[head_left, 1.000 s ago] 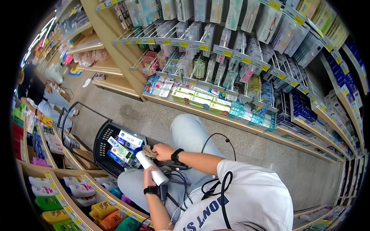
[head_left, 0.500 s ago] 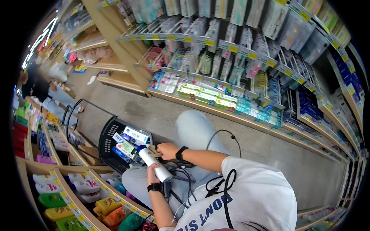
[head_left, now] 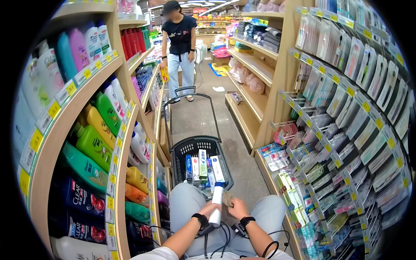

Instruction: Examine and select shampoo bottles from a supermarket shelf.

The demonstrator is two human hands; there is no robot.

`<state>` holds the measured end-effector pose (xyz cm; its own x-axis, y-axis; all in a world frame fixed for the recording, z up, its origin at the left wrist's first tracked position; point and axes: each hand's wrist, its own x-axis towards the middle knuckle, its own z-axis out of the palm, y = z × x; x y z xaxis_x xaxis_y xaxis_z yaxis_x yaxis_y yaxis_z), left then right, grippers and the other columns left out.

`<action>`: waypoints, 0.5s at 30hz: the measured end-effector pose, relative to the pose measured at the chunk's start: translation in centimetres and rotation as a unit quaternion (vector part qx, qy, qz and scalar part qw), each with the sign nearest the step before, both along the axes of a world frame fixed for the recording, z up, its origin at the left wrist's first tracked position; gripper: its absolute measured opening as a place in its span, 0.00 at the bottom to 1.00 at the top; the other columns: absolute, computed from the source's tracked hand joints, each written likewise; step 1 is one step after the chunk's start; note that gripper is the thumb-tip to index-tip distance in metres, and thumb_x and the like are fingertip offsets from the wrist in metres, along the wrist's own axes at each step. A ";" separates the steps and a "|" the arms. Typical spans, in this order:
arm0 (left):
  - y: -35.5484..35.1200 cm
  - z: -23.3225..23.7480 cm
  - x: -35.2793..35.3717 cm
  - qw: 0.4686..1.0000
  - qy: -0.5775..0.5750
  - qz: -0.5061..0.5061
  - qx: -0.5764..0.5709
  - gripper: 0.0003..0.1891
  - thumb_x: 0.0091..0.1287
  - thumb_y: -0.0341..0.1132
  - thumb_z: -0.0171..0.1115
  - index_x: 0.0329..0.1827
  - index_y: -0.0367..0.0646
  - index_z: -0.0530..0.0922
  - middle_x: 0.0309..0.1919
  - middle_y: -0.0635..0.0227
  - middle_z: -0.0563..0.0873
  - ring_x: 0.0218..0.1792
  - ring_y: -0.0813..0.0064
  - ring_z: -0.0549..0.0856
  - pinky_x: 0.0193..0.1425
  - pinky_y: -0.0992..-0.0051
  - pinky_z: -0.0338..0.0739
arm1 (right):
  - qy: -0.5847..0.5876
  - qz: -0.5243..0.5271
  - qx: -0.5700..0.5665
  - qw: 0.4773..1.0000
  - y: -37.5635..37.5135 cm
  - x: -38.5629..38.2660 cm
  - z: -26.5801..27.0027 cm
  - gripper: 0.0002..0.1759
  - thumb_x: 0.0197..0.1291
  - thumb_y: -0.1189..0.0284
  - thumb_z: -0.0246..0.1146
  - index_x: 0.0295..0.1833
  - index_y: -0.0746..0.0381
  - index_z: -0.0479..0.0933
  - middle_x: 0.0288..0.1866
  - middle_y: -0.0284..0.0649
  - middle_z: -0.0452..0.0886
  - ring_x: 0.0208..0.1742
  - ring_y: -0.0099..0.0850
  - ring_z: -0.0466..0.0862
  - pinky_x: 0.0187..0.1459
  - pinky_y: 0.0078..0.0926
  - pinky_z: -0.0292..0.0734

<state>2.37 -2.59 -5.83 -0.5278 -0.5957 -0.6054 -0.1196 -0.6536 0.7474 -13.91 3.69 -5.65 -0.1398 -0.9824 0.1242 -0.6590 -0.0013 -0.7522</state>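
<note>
While in left hand [head_left: 209,211], white bottle [head_left: 216,196]

One basket [head_left: 193,145], one white bottle [head_left: 216,200], one brown cloth [head_left: 227,199] and one other person [head_left: 180,41].

White bottle [head_left: 216,205] with blue cap; black basket [head_left: 182,152].

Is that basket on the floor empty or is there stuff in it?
Not empty: boxes lie in the basket, ahead of the bottle in the left hand; the right hand holds a cloth.
</note>
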 end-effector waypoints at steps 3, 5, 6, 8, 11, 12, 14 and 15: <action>0.0 -0.5 0.0 1.000 -0.009 0.005 -0.008 0.17 0.41 0.28 0.58 0.37 0.40 0.70 0.27 0.65 0.76 0.27 0.69 0.77 0.31 0.70 0.75 | 0.011 -0.008 -0.006 1.000 -0.1 0.3 -0.4 0.11 0.39 0.73 0.58 0.29 0.69 0.75 0.31 0.53 0.75 0.36 0.52 0.75 0.38 0.41 0.71; 0.1 -0.7 0.0 1.000 -0.005 0.006 -0.013 0.16 0.41 0.28 0.58 0.36 0.40 0.71 0.27 0.65 0.76 0.26 0.70 0.77 0.30 0.72 0.74 | -0.007 -0.015 -0.020 1.000 0.0 0.6 -0.2 0.11 0.39 0.73 0.58 0.29 0.69 0.74 0.31 0.53 0.75 0.36 0.52 0.75 0.38 0.41 0.71; 0.1 -0.6 0.0 1.000 -0.001 0.006 -0.019 0.15 0.41 0.29 0.59 0.36 0.40 0.71 0.26 0.66 0.76 0.26 0.71 0.77 0.30 0.72 0.74 | -0.009 -0.021 -0.015 1.000 0.0 0.7 0.3 0.11 0.38 0.73 0.59 0.29 0.69 0.74 0.31 0.53 0.75 0.36 0.53 0.75 0.37 0.41 0.71; 0.2 -0.9 -0.1 1.000 0.006 0.005 -0.024 0.17 0.40 0.30 0.59 0.36 0.40 0.71 0.25 0.64 0.76 0.25 0.70 0.77 0.28 0.72 0.72 | -0.014 -0.035 -0.007 0.999 0.1 0.9 1.2 0.11 0.38 0.73 0.59 0.29 0.69 0.74 0.32 0.53 0.74 0.36 0.53 0.74 0.37 0.40 0.71; 0.6 0.2 0.0 1.000 0.011 0.006 -0.024 0.17 0.39 0.31 0.59 0.35 0.40 0.72 0.25 0.64 0.75 0.24 0.70 0.76 0.27 0.72 0.71 | -0.005 -0.021 -0.019 1.000 0.0 0.6 0.3 0.10 0.40 0.76 0.61 0.31 0.70 0.76 0.33 0.48 0.77 0.36 0.45 0.78 0.37 0.33 0.73; 0.5 0.1 0.0 1.000 0.012 0.010 -0.019 0.17 0.39 0.31 0.59 0.35 0.40 0.72 0.25 0.64 0.75 0.24 0.71 0.75 0.27 0.73 0.71 | -0.084 -0.002 -0.026 0.996 -0.3 0.3 -0.2 0.09 0.42 0.77 0.61 0.32 0.70 0.76 0.34 0.45 0.78 0.36 0.40 0.79 0.37 0.30 0.73; 0.5 0.1 0.2 1.000 0.014 0.016 -0.005 0.17 0.40 0.31 0.59 0.36 0.40 0.72 0.25 0.65 0.76 0.24 0.71 0.76 0.27 0.73 0.71 | -0.239 0.034 -0.038 0.970 -0.6 -0.2 -1.6 0.09 0.44 0.79 0.63 0.34 0.70 0.78 0.36 0.39 0.80 0.37 0.30 0.79 0.38 0.25 0.73; 0.4 0.4 0.2 1.000 0.015 0.019 0.003 0.16 0.41 0.30 0.59 0.36 0.40 0.72 0.25 0.65 0.76 0.24 0.71 0.76 0.27 0.73 0.72 | -0.278 0.053 -0.024 0.959 -0.5 -0.1 -1.1 0.09 0.45 0.79 0.63 0.35 0.70 0.78 0.37 0.38 0.80 0.38 0.28 0.79 0.39 0.24 0.72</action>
